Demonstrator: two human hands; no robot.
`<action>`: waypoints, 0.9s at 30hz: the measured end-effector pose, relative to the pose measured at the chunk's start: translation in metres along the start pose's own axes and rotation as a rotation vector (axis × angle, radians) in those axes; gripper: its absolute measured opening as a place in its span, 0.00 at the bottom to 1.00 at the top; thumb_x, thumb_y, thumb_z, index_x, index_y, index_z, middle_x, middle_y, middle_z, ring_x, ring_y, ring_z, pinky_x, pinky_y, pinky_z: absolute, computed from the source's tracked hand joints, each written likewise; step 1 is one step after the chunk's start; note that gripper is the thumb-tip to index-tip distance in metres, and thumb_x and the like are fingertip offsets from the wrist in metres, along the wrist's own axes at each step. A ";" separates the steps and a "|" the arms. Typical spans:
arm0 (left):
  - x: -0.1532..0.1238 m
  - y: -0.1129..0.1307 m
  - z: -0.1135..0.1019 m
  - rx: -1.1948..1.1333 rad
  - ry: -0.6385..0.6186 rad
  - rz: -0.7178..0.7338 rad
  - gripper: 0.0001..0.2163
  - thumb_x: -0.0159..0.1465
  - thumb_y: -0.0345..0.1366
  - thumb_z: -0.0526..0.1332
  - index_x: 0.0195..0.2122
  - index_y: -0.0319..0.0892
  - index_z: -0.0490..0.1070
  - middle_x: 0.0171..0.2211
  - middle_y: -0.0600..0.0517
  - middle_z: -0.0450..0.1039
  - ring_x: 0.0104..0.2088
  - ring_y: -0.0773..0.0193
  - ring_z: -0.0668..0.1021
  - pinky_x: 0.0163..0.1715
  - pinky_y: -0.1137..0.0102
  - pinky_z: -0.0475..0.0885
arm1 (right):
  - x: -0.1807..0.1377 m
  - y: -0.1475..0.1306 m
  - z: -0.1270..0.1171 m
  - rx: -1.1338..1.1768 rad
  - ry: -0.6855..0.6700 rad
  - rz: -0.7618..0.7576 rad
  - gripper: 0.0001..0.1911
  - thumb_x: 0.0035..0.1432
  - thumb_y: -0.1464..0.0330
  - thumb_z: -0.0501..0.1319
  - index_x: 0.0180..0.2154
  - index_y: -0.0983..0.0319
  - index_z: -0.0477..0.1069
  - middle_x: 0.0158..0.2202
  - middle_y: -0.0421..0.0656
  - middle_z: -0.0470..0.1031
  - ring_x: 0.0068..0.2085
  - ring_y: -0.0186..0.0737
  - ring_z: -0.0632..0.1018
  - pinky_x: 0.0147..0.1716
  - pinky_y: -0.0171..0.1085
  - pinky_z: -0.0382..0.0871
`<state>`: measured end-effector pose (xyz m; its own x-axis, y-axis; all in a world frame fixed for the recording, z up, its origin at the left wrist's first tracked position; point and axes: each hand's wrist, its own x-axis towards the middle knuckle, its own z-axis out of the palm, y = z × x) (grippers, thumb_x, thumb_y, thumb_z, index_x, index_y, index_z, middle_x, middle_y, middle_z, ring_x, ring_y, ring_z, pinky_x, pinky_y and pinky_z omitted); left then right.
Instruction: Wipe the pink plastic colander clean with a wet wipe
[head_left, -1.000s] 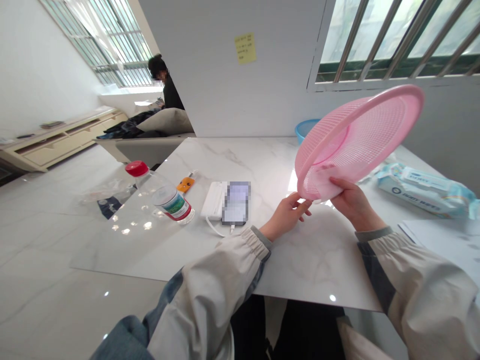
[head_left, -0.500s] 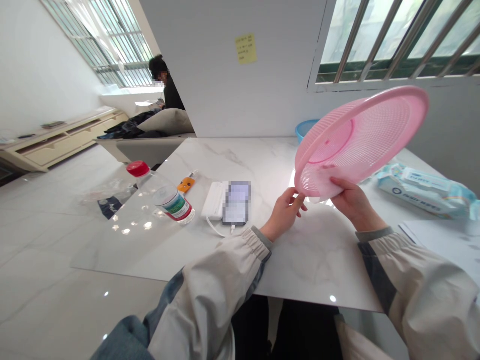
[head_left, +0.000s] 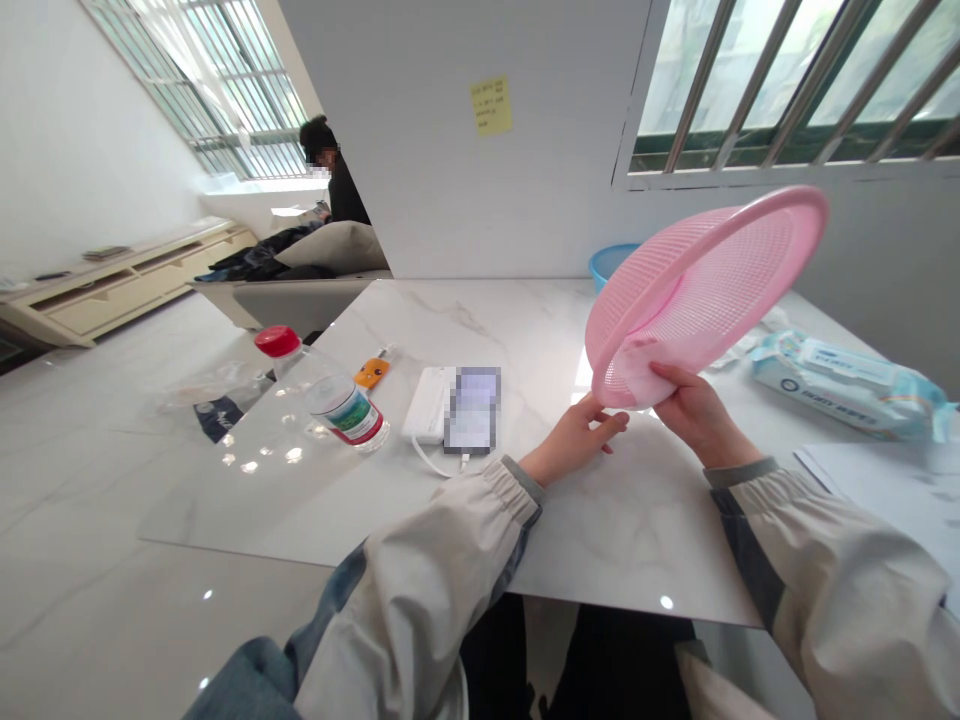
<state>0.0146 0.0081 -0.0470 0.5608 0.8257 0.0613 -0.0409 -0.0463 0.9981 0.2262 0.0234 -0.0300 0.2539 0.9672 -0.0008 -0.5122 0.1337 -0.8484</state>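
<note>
1. One pink mesh basket [head_left: 716, 285] shows in the head view, the only view; it is held tilted above the pale surface [head_left: 600, 545], its mouth turned up and toward the right.
2. Two hands are at it. The right hand [head_left: 697, 415] grips the near, lower part of the rim, thumb inside. A pale patch lies under that thumb, perhaps a thin wipe, though this cannot be told for sure.
3. The left hand [head_left: 581, 437] has its fingers loosely bent at the rim's lower left edge, thumb standing off; whether it bears any weight cannot be told.
4. The basket looks like thin plastic, so it is probably light, springy in the mesh and stiffer at the thick rim. That rim seems the best place to take hold; smooth plastic may slip if damp, and hard squeezing could flex the wall.
5. Counted nearby: one blue basin [head_left: 609, 263] behind the basket, one wipes pack [head_left: 847, 385] to its right, one red-capped bottle [head_left: 356, 415], one orange item [head_left: 373, 372], one phone [head_left: 472, 410] and one white power bank [head_left: 429, 402] beside it.
6. Paper [head_left: 874, 500] lies at the right; its sheets cannot be counted. One yellow note [head_left: 491, 105] is on the wall, and one person [head_left: 349, 195] sits beyond.
</note>
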 end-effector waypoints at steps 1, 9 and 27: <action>0.000 0.000 0.000 0.016 0.005 -0.014 0.17 0.73 0.49 0.72 0.52 0.40 0.84 0.50 0.40 0.84 0.44 0.57 0.85 0.32 0.70 0.81 | -0.001 0.000 0.001 -0.005 -0.012 0.015 0.20 0.53 0.72 0.77 0.49 0.54 0.85 0.57 0.43 0.89 0.74 0.54 0.79 0.79 0.51 0.70; 0.003 -0.006 -0.002 0.024 0.057 0.087 0.18 0.75 0.52 0.68 0.45 0.40 0.84 0.51 0.42 0.81 0.44 0.59 0.85 0.31 0.72 0.80 | 0.006 0.000 -0.006 0.009 0.028 -0.049 0.20 0.52 0.74 0.76 0.47 0.53 0.86 0.55 0.41 0.90 0.73 0.51 0.80 0.80 0.50 0.68; -0.004 0.011 -0.008 -0.084 0.216 0.135 0.30 0.69 0.69 0.68 0.42 0.42 0.74 0.36 0.49 0.77 0.37 0.62 0.83 0.30 0.71 0.77 | 0.019 0.003 -0.017 0.016 0.104 -0.082 0.21 0.51 0.78 0.73 0.45 0.51 0.86 0.54 0.37 0.90 0.74 0.51 0.80 0.79 0.48 0.70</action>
<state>0.0059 0.0089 -0.0364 0.3561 0.9165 0.1820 -0.1775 -0.1249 0.9762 0.2439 0.0379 -0.0414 0.3786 0.9255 0.0126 -0.4990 0.2155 -0.8394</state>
